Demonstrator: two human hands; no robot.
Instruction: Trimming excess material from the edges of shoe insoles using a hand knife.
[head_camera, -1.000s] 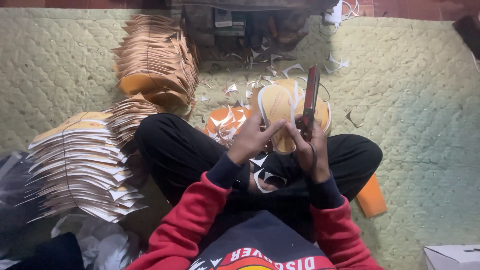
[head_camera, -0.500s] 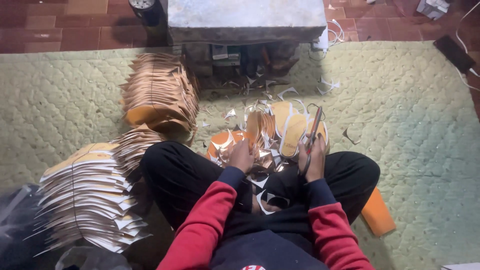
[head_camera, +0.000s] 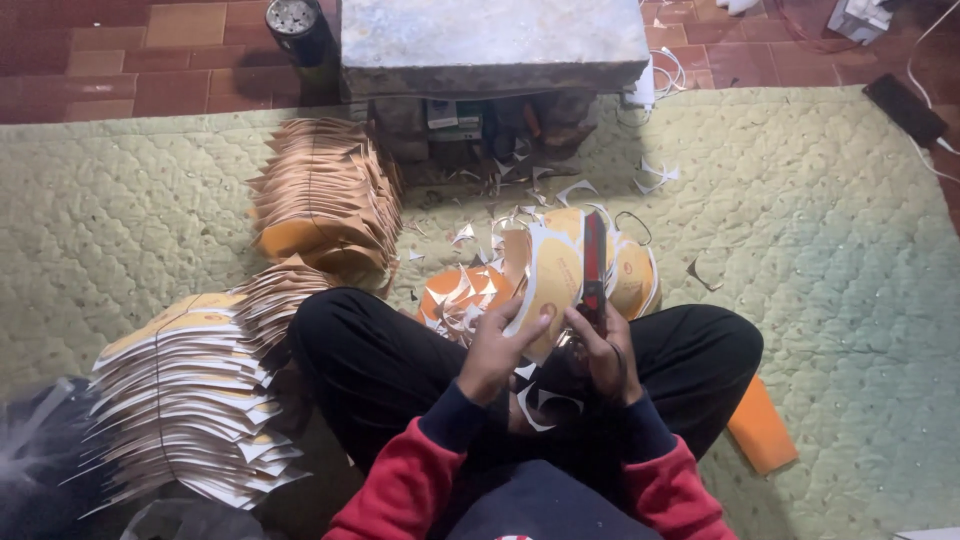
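Seated cross-legged on a pale green quilted mat (head_camera: 830, 260), the person holds both hands close together over the lap, forearms in red sleeves with dark cuffs angling inward from the bottom edge. The left hand (head_camera: 497, 345) is curled around the lower edge of a curved orange-and-white paper cut-out (head_camera: 553, 282), thumb pressed on its face and fingers tucked behind, so the sheet stands nearly upright in front of the knees. The right hand (head_camera: 600, 345) is closed on the handles of a pair of scissors (head_camera: 594, 262) with a red and dark body, blades pointing up and away beside the sheet's right edge; whether the blades bite the paper cannot be told, since the hand and sheet overlap there. More orange cut-outs (head_camera: 632, 278) lie just behind the held sheet, partly hidden by it, and a loose heap of orange pieces and white trimmings (head_camera: 455, 295) sits by the left knee. White scraps rest on the dark trousers between the hands, hard to make out in shadow. To the left a fanned stack of finished sheets (head_camera: 185, 400) spreads by the thigh, with a second fanned pile (head_camera: 325, 195) farther out. An orange slab (head_camera: 762, 425) pokes from under the right leg, its near end hidden. A grey block (head_camera: 490, 45) stands at the mat's far edge.
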